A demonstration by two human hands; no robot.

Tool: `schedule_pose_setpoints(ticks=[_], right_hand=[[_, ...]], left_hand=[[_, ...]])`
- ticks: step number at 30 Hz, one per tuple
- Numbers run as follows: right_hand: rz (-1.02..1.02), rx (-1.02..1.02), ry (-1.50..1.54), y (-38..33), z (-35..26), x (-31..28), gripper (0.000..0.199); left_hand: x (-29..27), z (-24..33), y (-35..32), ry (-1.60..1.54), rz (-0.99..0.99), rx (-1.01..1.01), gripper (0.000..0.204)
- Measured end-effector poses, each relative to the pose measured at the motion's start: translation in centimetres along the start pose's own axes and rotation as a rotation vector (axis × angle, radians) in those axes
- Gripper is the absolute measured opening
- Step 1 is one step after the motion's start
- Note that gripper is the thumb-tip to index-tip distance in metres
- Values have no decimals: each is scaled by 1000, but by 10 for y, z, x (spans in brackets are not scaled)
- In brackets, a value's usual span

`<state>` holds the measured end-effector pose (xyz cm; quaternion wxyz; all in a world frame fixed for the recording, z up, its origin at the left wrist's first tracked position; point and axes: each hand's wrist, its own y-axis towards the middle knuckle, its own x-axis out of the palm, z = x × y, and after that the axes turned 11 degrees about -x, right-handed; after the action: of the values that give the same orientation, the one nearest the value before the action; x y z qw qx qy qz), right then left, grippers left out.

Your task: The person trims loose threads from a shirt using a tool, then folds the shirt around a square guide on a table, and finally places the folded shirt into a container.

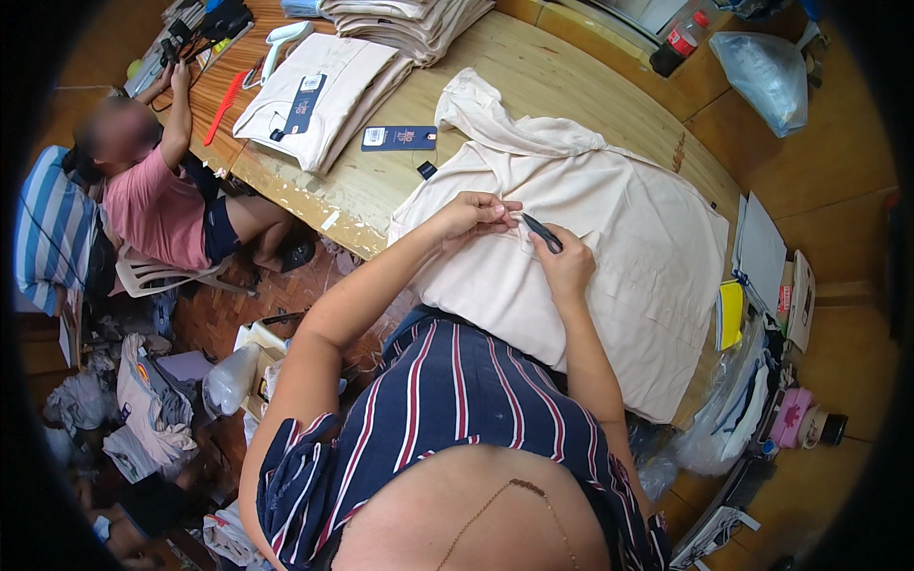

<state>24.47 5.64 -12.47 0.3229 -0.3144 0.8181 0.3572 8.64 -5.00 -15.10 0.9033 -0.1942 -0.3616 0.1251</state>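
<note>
A cream shirt (638, 257) lies spread over the near part of the wooden table and hangs toward my lap. My left hand (473, 215) pinches a small fold of its fabric between thumb and fingers. In my right hand (566, 267) is a pair of dark thread snips (542, 231), their tips close to the pinched fabric. Whether the blades touch the cloth I cannot tell. A small black label (426, 170) shows at the shirt's left edge. Just beyond it, a navy hang tag (398, 139) lies on the table.
Folded cream shirts (352, 71) with a navy tag sit at the back left, beside a white tagging gun (284, 46) and a red strip (224, 108). A taller stack (419, 21) stands behind. A person in pink (157, 214) sits at left. A bottle (679, 44) stands far right.
</note>
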Motion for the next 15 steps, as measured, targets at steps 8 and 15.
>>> schedule_pose_setpoints(ticks=[8,15], right_hand=[[-66,0,-7,3,-7,-3,25],[-103,18,-25,6,-7,0,25]], left_hand=[[-3,-2,-1,-103,-7,6,16],[-6,-5,0,-102,-20,26,15]])
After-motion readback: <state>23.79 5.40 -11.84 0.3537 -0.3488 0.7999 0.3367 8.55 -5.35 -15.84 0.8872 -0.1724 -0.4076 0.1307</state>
